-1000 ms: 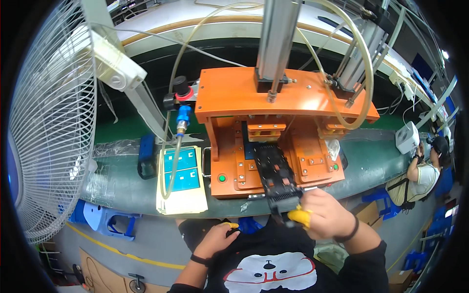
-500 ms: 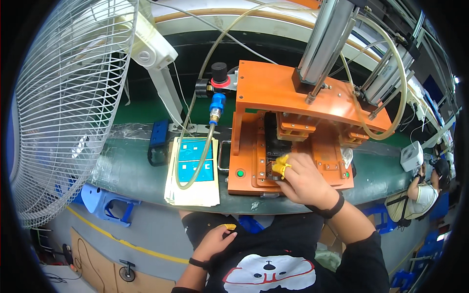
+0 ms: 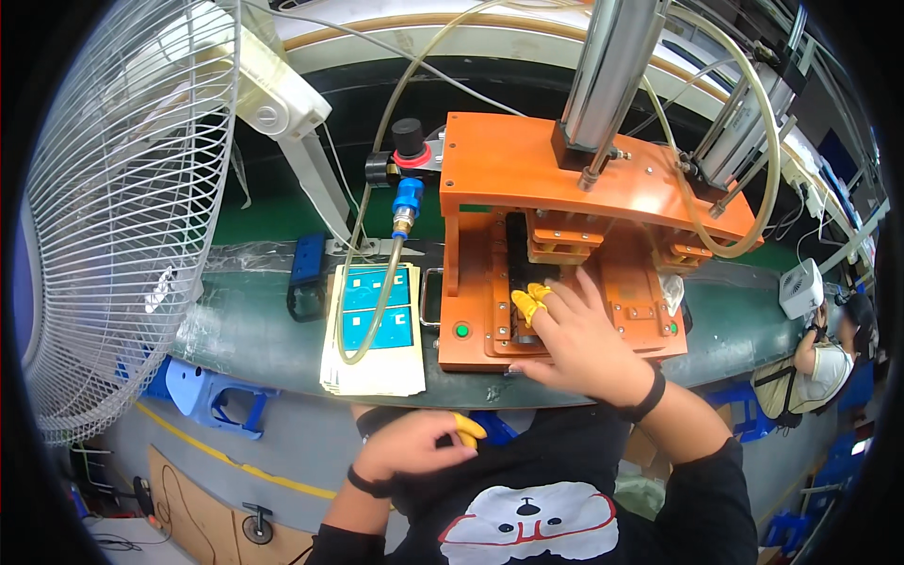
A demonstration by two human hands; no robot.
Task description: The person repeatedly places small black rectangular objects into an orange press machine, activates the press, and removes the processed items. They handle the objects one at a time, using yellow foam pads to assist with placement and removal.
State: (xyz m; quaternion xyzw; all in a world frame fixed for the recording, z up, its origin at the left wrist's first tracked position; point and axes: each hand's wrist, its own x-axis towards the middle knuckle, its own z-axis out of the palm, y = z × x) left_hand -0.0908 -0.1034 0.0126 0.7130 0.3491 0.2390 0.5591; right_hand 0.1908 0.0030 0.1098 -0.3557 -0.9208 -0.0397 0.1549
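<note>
At the front of an orange press [image 3: 527, 160] my right hand [image 3: 589, 348] reaches in from the right. Yellow finger cots [image 3: 529, 303] cover two of its fingertips, which rest over the dark channel [image 3: 518, 250] in the press bed. Its fingers are spread, with the thumb out toward the front edge; nothing shows gripped, though the spot beneath the fingertips is hidden. Above my lap, short of the table edge, is my left hand [image 3: 414, 444]. It too wears a yellow cot; its fingers are loosely bent, the thumb apart, and no held thing is visible.
Left of the press lies a stack of pale sheets [image 3: 377, 372] with a blue printed panel, under a looping air hose [image 3: 388, 292]. A blue-and-black object [image 3: 306, 273] sits beside it. A caged fan [image 3: 122, 235] looms at far left. Metal cylinders [image 3: 612, 85] rise above the press.
My left hand has risen from my lap and moved slightly right. My right hand has spread its fingers over the channel. The view has shifted a little.
</note>
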